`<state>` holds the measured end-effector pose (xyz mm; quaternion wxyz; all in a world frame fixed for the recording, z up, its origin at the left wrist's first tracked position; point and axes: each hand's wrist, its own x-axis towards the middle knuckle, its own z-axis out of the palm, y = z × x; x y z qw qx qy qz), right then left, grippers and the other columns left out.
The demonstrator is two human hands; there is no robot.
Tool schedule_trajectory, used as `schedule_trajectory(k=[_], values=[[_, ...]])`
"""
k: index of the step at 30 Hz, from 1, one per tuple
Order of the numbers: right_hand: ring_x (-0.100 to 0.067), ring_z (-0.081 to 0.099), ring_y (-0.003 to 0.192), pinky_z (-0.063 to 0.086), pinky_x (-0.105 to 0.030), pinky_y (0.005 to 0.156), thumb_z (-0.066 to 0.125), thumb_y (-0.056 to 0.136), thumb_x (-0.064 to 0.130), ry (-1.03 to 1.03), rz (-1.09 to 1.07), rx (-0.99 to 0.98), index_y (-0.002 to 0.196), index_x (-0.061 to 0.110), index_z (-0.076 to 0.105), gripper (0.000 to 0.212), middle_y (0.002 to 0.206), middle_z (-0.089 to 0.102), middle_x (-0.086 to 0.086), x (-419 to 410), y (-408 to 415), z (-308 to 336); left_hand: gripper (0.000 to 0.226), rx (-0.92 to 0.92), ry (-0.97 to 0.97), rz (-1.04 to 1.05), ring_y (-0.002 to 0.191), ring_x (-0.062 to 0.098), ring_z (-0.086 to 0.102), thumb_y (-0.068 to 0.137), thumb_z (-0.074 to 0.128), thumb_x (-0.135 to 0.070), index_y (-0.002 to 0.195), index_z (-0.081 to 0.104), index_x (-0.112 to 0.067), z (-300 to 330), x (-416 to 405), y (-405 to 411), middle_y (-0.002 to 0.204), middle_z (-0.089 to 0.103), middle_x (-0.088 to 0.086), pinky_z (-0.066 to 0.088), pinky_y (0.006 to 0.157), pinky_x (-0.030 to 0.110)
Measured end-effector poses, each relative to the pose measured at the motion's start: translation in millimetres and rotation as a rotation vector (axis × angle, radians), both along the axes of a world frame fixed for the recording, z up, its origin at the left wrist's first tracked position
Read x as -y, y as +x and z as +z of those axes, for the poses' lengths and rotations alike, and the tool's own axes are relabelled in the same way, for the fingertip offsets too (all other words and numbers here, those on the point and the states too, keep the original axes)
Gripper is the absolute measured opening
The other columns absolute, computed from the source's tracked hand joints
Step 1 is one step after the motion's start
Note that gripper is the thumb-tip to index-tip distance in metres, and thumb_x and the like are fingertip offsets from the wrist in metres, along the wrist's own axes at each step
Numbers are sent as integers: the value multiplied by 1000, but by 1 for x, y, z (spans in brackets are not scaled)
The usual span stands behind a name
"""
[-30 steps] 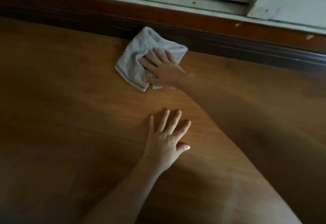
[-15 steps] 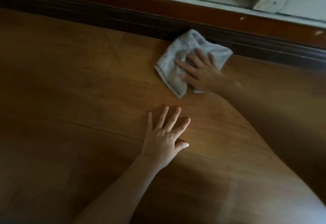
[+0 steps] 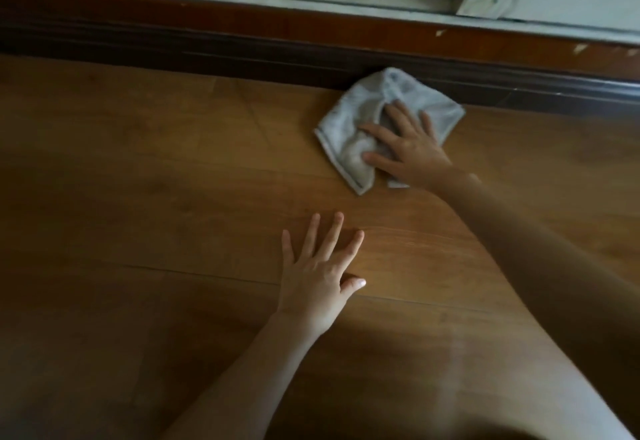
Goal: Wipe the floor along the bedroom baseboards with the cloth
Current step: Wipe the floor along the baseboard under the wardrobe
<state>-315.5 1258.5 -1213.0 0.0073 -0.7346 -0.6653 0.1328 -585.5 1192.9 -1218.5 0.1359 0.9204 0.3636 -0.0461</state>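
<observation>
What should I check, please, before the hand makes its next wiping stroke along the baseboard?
1. Right hand flat on the cloth, fingers spread: ok.
2. Cloth touching the baseboard at its far corner: ok.
3. Cloth lying smooth: not ok; it is bunched and folded near the fingers.
4. Left hand flat on the floor for support, apart from the cloth: ok.
5. Floor along the baseboard free of things in the way: ok in what shows.
6. Floor already clean where wiped: cannot tell; the light is too dim.
</observation>
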Motion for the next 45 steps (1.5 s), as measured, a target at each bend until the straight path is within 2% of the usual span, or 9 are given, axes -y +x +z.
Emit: schedule_trajectory(k=[10, 13, 18, 23, 25, 27, 31, 40, 45], values=[[-29, -10, 148, -5, -60, 115, 26, 94, 67, -33, -1, 32, 149, 47, 12, 60, 162, 2, -5, -63, -72, 2, 70, -87, -85, -6, 148, 33, 15, 82, 43, -64, 147, 33, -40, 5, -2, 2, 161, 20, -1, 17, 107, 69], [-30, -3, 148, 5, -59, 116, 22, 93, 69, -5, -13, 80, 150, 46, 12, 62, 161, 4, -11, -39, -59, 3, 71, -85, -112, -9, 149, 32, 8, 84, 49, -63, 148, 29, -42, 12, -3, 5, 162, 13, -3, 15, 109, 70], [-36, 17, 144, 30, -55, 109, 3, 90, 69, 26, -255, 142, 152, 37, 16, 72, 160, 5, -17, 60, -15, 14, 70, -147, -156, -21, 146, 25, -23, 89, 23, -69, 149, -7, -48, 19, -4, 5, 158, -25, -10, -5, 114, 63], [-36, 55, 114, 58, -42, 63, 49, 98, 31, 237, -125, 115, 142, 20, 41, 45, 151, 29, -20, 104, 6, 40, 66, -133, -100, -56, 146, 26, -19, 86, 4, -71, 145, -11, -45, 9, -5, 0, 156, -24, -7, -2, 113, 65], [-35, 47, 124, 55, -45, 77, 59, 92, 36, 217, 117, 250, 145, 19, 38, 58, 150, 33, -20, 102, 28, 41, 68, -115, -85, -58, 149, 30, -2, 87, 10, -71, 149, 6, -44, 8, -5, 0, 161, -6, -3, 8, 111, 68], [-36, 22, 143, 32, -49, 109, 39, 92, 62, 50, 321, 366, 154, 24, 18, 75, 159, 15, -18, 88, 47, 38, 69, -96, -82, -75, 146, 35, 19, 86, 21, -69, 148, 29, -39, 5, -5, 0, 160, 20, 2, 20, 106, 72], [-32, -2, 148, 7, -49, 120, 7, 94, 68, -116, 528, 422, 155, 23, -4, 76, 161, -3, -13, 62, 45, 21, 69, -95, -72, -78, 145, 35, 23, 85, 26, -68, 146, 37, -37, 0, -5, -1, 158, 27, 2, 21, 105, 73], [-32, 4, 148, 16, -54, 115, 13, 93, 67, -61, -475, 127, 154, 29, 1, 73, 162, 1, -8, 73, -60, 2, 67, -122, -48, -66, 148, 33, 11, 88, 25, -70, 148, 27, -41, 2, -5, 0, 162, 15, 1, 16, 108, 71], [-35, 7, 147, 15, -59, 115, 19, 86, 78, 36, -287, 158, 154, 28, 12, 84, 162, 5, -11, 76, -49, 10, 64, -85, -20, -92, 144, 35, 23, 87, 25, -67, 136, 52, -35, -3, -5, -1, 156, 32, 4, 23, 104, 72]])
